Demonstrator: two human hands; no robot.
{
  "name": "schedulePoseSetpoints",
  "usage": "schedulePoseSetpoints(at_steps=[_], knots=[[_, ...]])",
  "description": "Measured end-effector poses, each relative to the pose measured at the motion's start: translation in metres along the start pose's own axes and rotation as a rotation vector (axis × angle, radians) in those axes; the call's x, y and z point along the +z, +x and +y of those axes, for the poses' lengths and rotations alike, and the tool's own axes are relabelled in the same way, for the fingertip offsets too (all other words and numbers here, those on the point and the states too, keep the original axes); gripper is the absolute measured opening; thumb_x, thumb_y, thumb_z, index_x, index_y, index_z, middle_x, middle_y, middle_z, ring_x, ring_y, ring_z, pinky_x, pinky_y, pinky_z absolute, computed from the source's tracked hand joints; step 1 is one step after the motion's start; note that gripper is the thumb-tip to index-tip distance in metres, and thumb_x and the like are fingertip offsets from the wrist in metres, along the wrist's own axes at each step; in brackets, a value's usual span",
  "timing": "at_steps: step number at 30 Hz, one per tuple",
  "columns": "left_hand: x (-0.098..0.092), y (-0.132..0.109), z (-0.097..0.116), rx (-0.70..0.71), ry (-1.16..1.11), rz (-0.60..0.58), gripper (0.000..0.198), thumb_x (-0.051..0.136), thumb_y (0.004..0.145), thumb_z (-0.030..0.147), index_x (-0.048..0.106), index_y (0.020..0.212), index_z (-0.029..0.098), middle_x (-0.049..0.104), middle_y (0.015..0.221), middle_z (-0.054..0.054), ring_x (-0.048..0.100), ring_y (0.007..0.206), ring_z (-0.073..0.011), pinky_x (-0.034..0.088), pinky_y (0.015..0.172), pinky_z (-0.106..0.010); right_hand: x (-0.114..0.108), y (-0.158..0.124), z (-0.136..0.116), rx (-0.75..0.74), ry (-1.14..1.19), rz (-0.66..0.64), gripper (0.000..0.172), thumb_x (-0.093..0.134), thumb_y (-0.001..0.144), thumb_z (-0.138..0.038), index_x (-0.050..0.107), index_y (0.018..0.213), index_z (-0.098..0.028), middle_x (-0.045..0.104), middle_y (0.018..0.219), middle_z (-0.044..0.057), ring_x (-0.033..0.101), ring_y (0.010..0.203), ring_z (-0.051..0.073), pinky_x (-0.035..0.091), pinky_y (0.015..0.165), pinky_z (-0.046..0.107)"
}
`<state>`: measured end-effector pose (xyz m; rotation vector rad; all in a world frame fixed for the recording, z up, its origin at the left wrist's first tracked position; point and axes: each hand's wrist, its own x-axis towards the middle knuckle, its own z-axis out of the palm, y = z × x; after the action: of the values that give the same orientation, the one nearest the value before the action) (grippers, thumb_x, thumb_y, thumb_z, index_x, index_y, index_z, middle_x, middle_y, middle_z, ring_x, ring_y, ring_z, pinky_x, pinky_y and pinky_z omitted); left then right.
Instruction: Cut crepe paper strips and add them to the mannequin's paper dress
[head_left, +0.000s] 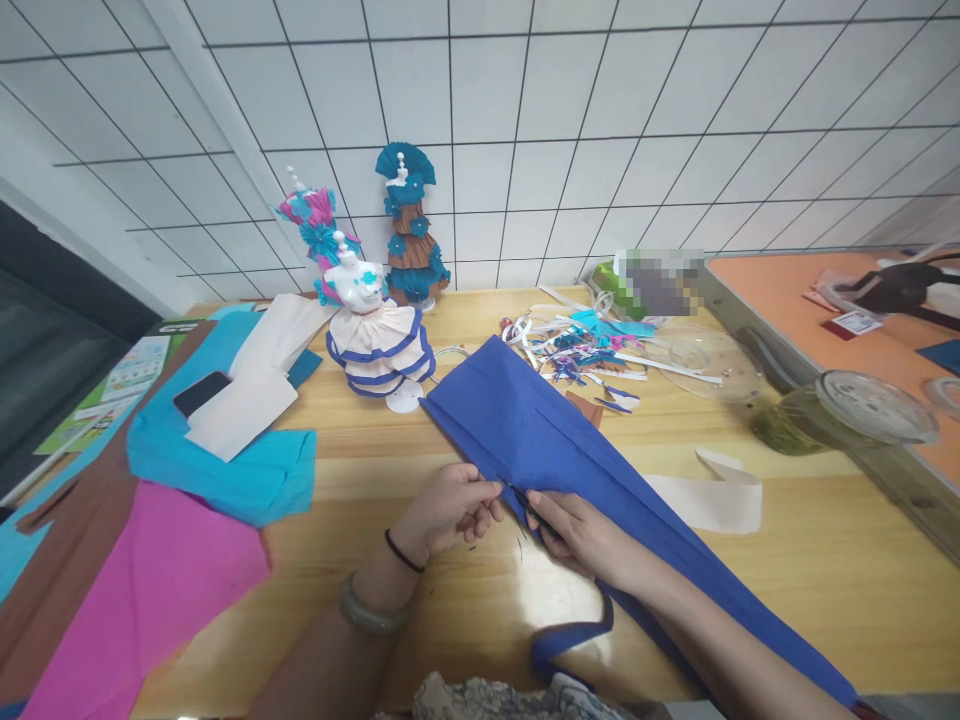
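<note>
My left hand (459, 505) is closed in a pinch at the near edge of a long blue crepe sheet (555, 430); what its fingertips hold is too small to make out. My right hand (574, 530) is wrapped round dark scissors (517, 492), whose tips point toward my left fingertips. Small dark snippets lie on the wooden table (480, 620) below the hands. A blue strip (574, 637) curls beside my right forearm. Beyond the sheet stands a small white dress form (379, 340) in a cream skirt with blue bands.
Pink crepe (161, 580), turquoise crepe (225, 480) and a phone (201, 394) lie left. Two more dressed figures stand behind. Scraps (592, 345) heap at the back; a cream strip (709, 500) and a lidded jar (847, 415) are right.
</note>
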<state>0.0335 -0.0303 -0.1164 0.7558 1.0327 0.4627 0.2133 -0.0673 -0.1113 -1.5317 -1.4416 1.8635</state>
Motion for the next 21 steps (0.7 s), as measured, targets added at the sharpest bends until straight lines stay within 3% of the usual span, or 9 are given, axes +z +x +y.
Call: schedulePoseSetpoints(at_steps=[21], knots=[[-0.0021,0.0006,-0.0007,0.012,-0.013,-0.002,0.033,0.067,0.063,0.039,0.045,0.062,0.015,0.058,0.056,0.001,0.040,0.031,-0.0023,0.022,0.027,-0.016,0.0010,-0.0008,-0.0076,-0.040,-0.057,0.023,0.048,0.031,0.084,-0.063,0.043,0.068,-0.019,0.029,0.043,-0.008,0.024,0.038,0.007,0.019,0.039,0.022]])
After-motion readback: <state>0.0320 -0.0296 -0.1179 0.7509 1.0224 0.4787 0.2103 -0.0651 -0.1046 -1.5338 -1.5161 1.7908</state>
